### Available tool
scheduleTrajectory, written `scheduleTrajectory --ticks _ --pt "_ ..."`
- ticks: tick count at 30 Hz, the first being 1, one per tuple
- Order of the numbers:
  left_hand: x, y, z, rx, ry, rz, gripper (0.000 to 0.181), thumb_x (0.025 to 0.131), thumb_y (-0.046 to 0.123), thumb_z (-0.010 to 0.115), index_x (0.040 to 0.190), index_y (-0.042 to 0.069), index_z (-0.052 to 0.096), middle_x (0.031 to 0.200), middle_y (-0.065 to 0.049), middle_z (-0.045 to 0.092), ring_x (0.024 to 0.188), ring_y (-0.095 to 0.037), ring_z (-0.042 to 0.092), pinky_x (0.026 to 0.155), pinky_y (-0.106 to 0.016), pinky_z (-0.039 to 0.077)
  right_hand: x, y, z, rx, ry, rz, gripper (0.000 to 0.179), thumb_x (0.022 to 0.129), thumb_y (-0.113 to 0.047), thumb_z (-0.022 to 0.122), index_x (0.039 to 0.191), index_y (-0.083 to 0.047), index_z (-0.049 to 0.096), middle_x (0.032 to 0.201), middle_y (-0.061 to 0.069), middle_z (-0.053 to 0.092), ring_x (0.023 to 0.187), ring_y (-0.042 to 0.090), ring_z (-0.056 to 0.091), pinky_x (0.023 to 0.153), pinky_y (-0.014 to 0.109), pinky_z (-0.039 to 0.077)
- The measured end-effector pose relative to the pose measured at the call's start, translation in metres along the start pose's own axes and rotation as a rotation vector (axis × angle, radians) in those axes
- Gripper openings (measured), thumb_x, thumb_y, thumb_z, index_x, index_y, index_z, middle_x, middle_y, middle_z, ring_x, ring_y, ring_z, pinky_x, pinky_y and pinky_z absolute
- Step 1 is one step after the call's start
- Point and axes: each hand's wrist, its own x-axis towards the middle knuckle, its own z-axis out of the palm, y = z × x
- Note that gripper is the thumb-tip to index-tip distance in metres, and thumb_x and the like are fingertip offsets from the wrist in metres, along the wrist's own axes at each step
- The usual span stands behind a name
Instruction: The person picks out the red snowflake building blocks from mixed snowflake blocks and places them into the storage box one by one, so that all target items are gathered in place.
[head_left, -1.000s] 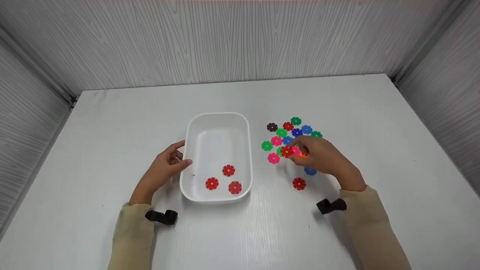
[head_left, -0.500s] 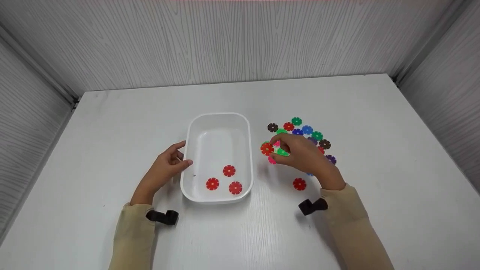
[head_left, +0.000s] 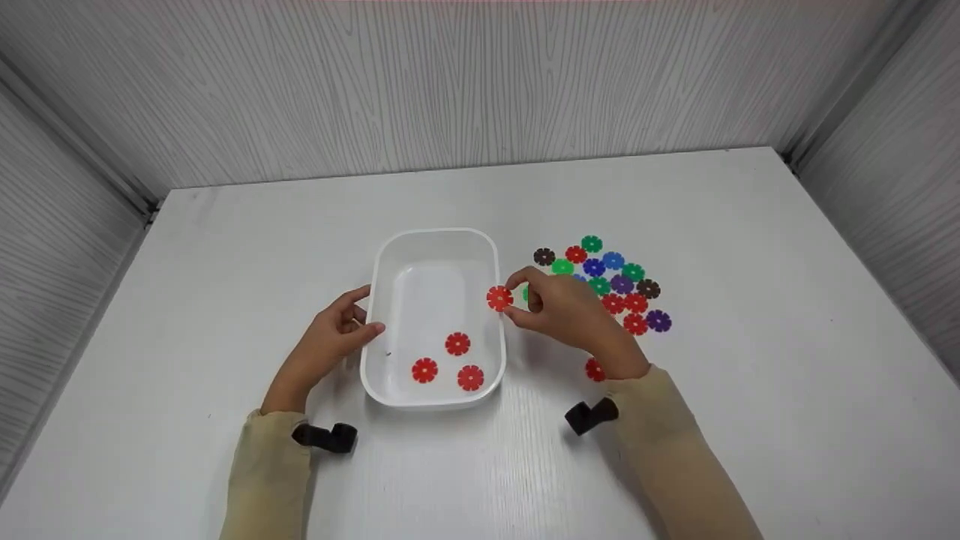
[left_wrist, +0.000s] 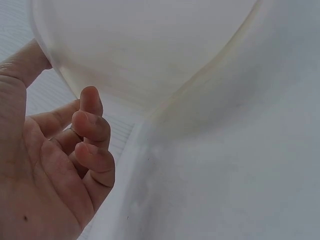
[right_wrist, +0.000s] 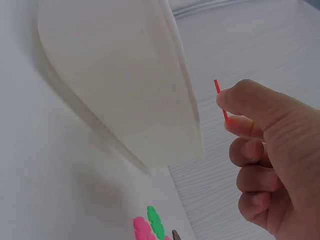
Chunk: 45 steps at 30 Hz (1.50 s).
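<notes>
In the head view, my right hand [head_left: 559, 307] pinches a red notched disc [head_left: 499, 298] between thumb and forefinger, over the right rim of a white plastic tray [head_left: 437, 403]. The right wrist view shows that disc [right_wrist: 217, 86] edge-on, above the tray's wall [right_wrist: 120, 95], with the other fingers curled beneath. My left hand [head_left: 334, 330] holds the tray's left side, its thumb over the rim and its fingers outside. Up close in the left wrist view, the left hand [left_wrist: 55, 155] is at the tray wall [left_wrist: 140, 55]. Inside the tray lie three red discs [head_left: 457, 344].
Right of the tray, several notched discs [head_left: 598, 286] in green, blue, purple, red and brown lie on the white table [head_left: 465, 480]. One lone red disc [head_left: 594, 370] is partly hidden by the right forearm. A grey wood-grain panel [head_left: 465, 90] stands behind.
My right hand has carried the red disc leftward from above the pile to the tray's right rim, uncovering more discs. The left hand and tray have stayed in place.
</notes>
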Motion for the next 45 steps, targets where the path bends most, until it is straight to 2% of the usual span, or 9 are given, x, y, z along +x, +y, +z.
scheduleTrajectory --ticks 3,12,25,31,39,45 --pt "0.000 0.000 0.000 0.000 -0.002 0.005 0.071 0.091 0.028 0.066 0.150 0.008 0.031 0.104 -0.008 0.054 0.076 -0.009 0.052 0.068 -0.021 0.042 0.006 -0.002 0.006 -0.010 -0.007 -0.001 0.037 0.086 -0.029 0.071 0.117 -0.012 0.060 0.068 0.004 0.058 0.054 0.013 0.045 0.050 0.021 0.040" --pt "0.002 -0.002 0.000 -0.001 0.001 -0.009 0.070 0.091 0.029 0.066 0.150 0.011 0.032 0.104 -0.008 0.054 0.077 -0.011 0.052 0.068 -0.021 0.042 0.020 -0.005 0.017 -0.019 -0.038 0.075 0.036 0.087 -0.032 0.070 0.116 -0.014 0.060 0.068 0.006 0.062 0.051 0.014 0.046 0.049 0.020 0.041" --pt "0.001 -0.001 0.000 0.007 0.001 -0.009 0.070 0.091 0.029 0.066 0.150 0.011 0.032 0.105 -0.009 0.055 0.079 -0.012 0.053 0.068 -0.022 0.043 0.032 -0.015 0.028 -0.028 -0.056 0.195 0.041 0.087 -0.033 0.070 0.122 -0.017 0.058 0.076 0.006 0.064 0.057 0.017 0.053 0.053 0.022 0.049" --pt "0.001 -0.001 0.000 -0.004 -0.007 -0.010 0.070 0.091 0.030 0.066 0.150 0.012 0.032 0.104 -0.008 0.055 0.079 -0.011 0.053 0.069 -0.023 0.043 0.034 -0.016 0.031 -0.010 -0.053 0.205 0.039 0.087 -0.033 0.070 0.121 -0.018 0.059 0.076 0.006 0.066 0.058 0.016 0.053 0.053 0.021 0.048" --pt "0.000 -0.002 0.000 -0.001 0.005 -0.007 0.068 0.091 0.029 0.066 0.149 0.012 0.033 0.104 -0.008 0.054 0.077 -0.011 0.051 0.064 -0.024 0.043 0.035 -0.016 0.032 0.019 -0.056 0.239 0.042 0.088 -0.035 0.069 0.125 -0.020 0.058 0.086 0.007 0.069 0.065 0.018 0.059 0.060 0.024 0.053" --pt "0.001 -0.001 0.001 0.003 0.008 -0.018 0.069 0.091 0.028 0.066 0.149 0.012 0.033 0.104 -0.008 0.053 0.076 -0.012 0.050 0.062 -0.024 0.042 0.031 -0.013 0.032 0.034 -0.030 0.199 0.043 0.089 -0.036 0.068 0.126 -0.019 0.057 0.079 0.006 0.066 0.059 0.017 0.055 0.057 0.022 0.051"
